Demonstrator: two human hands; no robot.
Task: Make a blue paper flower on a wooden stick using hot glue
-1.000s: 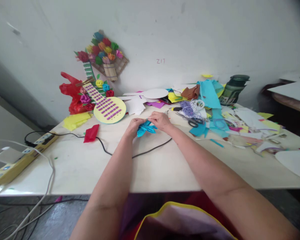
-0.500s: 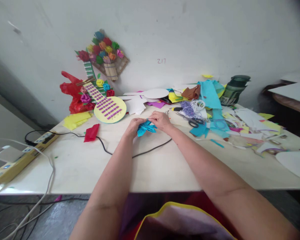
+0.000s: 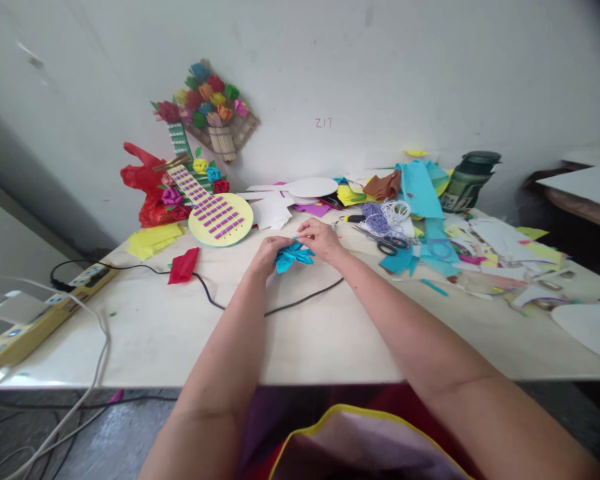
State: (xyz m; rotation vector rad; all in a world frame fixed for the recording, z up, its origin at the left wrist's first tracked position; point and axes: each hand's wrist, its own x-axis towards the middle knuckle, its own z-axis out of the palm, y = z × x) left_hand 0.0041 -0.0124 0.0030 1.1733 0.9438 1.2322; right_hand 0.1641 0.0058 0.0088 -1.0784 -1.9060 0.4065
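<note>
Again, a blue paper bunch (image 3: 294, 257) over the middle of the table (image 3: 325, 340), left hand (image 3: 270, 253) clamped on its side, right hand (image 3: 321, 241) pinching its gathered top, pose almost unchanged since the earlier frames, red paper (image 3: 183, 266) off to the left.

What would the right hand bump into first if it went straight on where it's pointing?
Probably the left hand, its fingertips close by at the top of the blue paper, though depth is unclear.
</note>
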